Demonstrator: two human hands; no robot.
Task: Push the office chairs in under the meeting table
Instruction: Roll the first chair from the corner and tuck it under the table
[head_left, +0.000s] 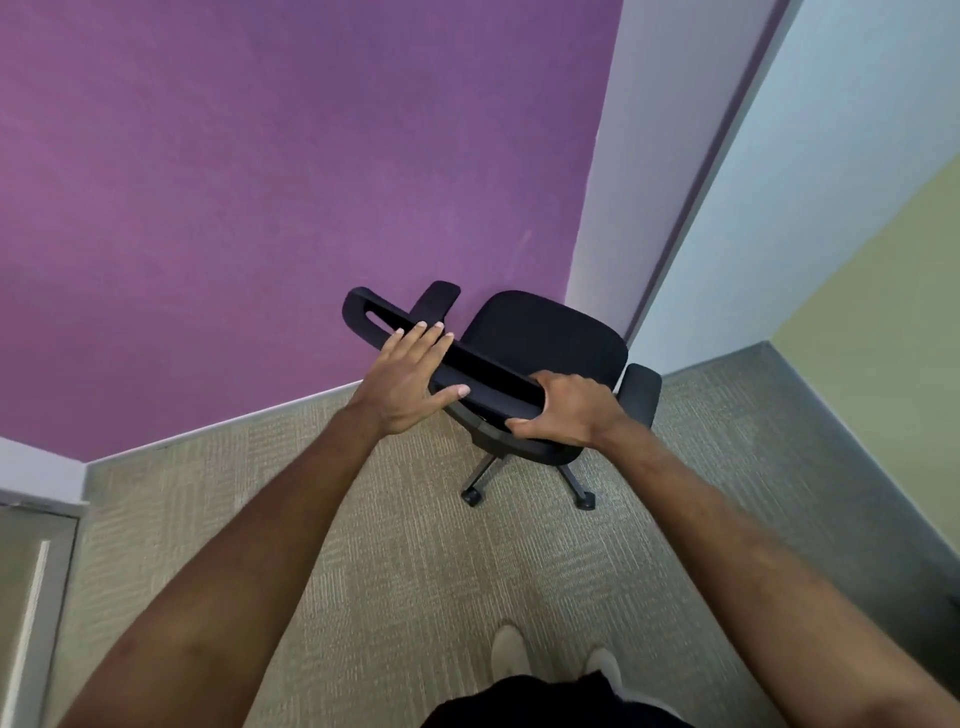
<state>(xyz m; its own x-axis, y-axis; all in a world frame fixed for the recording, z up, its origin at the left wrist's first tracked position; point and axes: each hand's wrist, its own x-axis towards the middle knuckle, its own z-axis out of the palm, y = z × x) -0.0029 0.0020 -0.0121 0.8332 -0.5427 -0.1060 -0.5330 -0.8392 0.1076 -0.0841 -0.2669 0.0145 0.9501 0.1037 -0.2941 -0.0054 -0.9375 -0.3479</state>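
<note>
A purple wall was seen ahead, met at the corner by a pale blue wall. A yellow-green panel was seen at the right. The floor was covered by beige textured carpet. A white door frame was glimpsed at the lower left.

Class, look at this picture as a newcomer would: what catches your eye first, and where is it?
The big purple wall fills the upper left. At centre, a black office chair stands on the carpet in a corner, with both hands on its backrest: the left hand lies flat with fingers spread, the right hand is wrapped round the end.
</note>
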